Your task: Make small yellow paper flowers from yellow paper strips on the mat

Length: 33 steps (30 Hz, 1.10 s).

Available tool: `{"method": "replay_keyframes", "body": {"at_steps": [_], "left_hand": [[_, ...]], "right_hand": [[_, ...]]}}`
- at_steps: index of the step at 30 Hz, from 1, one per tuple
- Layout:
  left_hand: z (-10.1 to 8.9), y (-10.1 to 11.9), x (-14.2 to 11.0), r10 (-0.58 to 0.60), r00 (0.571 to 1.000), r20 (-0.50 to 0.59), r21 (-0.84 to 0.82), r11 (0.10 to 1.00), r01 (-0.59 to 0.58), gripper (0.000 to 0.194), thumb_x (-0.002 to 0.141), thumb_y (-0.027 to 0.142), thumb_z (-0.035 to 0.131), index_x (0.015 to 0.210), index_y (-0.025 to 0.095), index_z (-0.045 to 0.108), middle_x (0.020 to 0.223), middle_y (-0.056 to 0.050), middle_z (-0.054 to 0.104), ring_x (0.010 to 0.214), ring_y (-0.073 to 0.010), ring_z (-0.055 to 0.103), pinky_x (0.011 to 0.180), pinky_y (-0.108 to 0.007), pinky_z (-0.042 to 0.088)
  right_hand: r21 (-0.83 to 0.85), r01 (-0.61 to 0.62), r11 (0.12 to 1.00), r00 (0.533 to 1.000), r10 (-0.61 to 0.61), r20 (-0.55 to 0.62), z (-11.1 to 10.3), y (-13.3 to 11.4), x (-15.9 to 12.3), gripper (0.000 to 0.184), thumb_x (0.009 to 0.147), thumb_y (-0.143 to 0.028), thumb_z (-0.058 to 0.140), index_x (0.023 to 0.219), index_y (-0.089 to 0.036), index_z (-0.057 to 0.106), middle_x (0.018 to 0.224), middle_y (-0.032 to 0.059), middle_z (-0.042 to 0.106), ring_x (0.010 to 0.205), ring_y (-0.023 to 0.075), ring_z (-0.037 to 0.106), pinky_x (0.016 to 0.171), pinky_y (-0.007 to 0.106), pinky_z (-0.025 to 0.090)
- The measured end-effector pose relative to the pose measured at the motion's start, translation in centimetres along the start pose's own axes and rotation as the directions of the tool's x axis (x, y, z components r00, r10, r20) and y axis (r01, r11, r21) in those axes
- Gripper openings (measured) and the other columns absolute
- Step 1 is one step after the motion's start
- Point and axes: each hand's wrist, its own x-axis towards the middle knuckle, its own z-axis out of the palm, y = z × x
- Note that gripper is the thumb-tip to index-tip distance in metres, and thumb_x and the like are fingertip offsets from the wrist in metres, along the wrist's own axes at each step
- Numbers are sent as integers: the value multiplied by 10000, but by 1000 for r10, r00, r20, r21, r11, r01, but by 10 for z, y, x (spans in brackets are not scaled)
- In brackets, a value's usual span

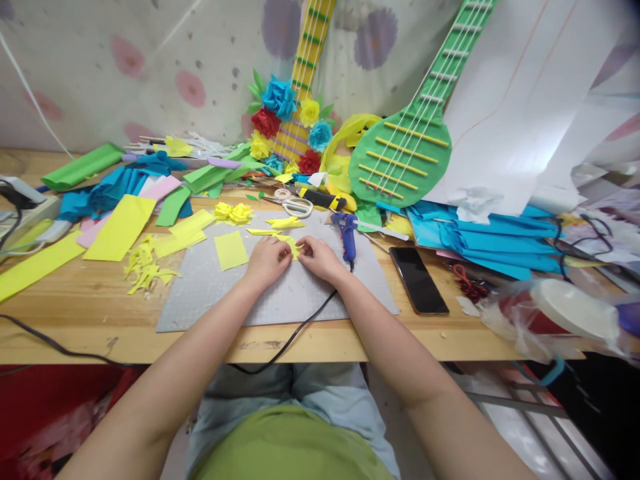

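Note:
My left hand (270,260) and my right hand (319,258) meet over the grey cutting mat (200,293). Between their fingertips is a small piece of yellow crepe paper (295,249), partly covered by the fingers. Both hands are closed in a pinch on it, one at each side. A yellow paper square (231,251) lies flat to the left of my left hand. Just beyond the hands are folded yellow paper pieces (285,223). Yellow paper flowers (233,213) sit at the mat's far left edge.
A blue glue gun (345,235) stands right of my hands, its black cord (305,323) crossing the mat. Scissors (290,203), a phone (419,280) and yellow scraps (145,265) lie around. Behind lean a green paper instrument (400,157) and a yellow one with flowers (306,67).

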Motion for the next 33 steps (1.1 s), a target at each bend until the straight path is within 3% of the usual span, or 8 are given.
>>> {"method": "replay_keyframes", "body": {"at_steps": [12,19,26,33], "left_hand": [[0,4,-2,-82,997,-12,55,995,83,157,728,357,582,757,209,624,811,-58,559,901,-243,464,801,-402,350],[-1,4,-5,-102,994,-33,58,993,104,164,695,192,556,805,256,659,863,-58,533,939,-259,440,809,-437,324],[-1,3,-7,-105,994,-23,45,993,106,226,685,149,523,832,250,662,863,-61,533,941,-258,445,822,-446,322],[-1,3,-7,-102,995,0,40,994,102,232,671,143,519,824,246,661,857,-60,539,943,-260,452,827,-451,328]], "right_hand": [[-107,65,992,998,-67,-17,4,-1,-1,218,733,-146,511,938,-187,573,788,14,635,777,158,514,783,304,373],[-121,79,989,997,-81,-13,4,1,-2,233,745,-145,493,959,-197,569,806,12,632,780,161,512,798,307,370],[-154,10,988,997,-22,-76,11,-4,-2,206,745,-297,577,923,-192,578,777,23,621,774,179,499,778,328,367],[-1,2,1000,1000,-2,-16,5,2,-1,306,717,-149,554,1018,-198,533,787,-2,615,811,155,505,807,313,376]]}}
